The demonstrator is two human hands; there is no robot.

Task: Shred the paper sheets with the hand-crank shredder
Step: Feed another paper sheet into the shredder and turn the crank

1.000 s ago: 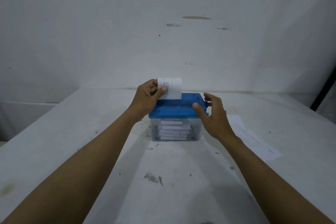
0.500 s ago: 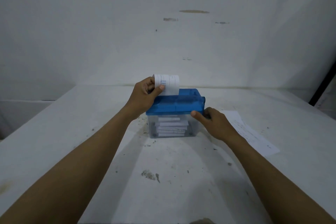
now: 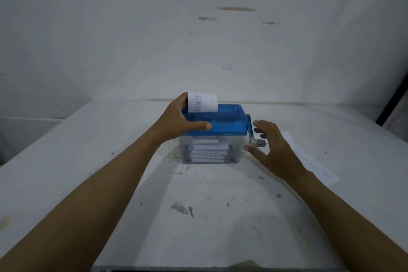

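Hand-crank shredder point(image 3: 223, 127) — blue lid on a clear bin, standing at the centre of the frame on a white table point(image 3: 110, 161). Paper sheet point(image 3: 204, 104): upright in the lid's slot, top curled over, blue print on its face. White paper pieces point(image 3: 209, 150): stacked inside the bin. Crank point(image 3: 251, 130): on the lid's right end, arm hanging down to a grey knob point(image 3: 260, 143). Left hand point(image 3: 176, 120): clasped on the lid's left end, thumb straight along the front edge, fingers over the top just beside the sheet's left edge; forearm enters from lower left. Right hand point(image 3: 273, 150): just right of the bin, fingers spread wide, nothing held, knob lying between thumb and fingers — contact cannot be told. Loose printed sheet point(image 3: 313, 161): flat on the table, right of centre, partly under the right hand. Table surface: scuffed, dark specks.
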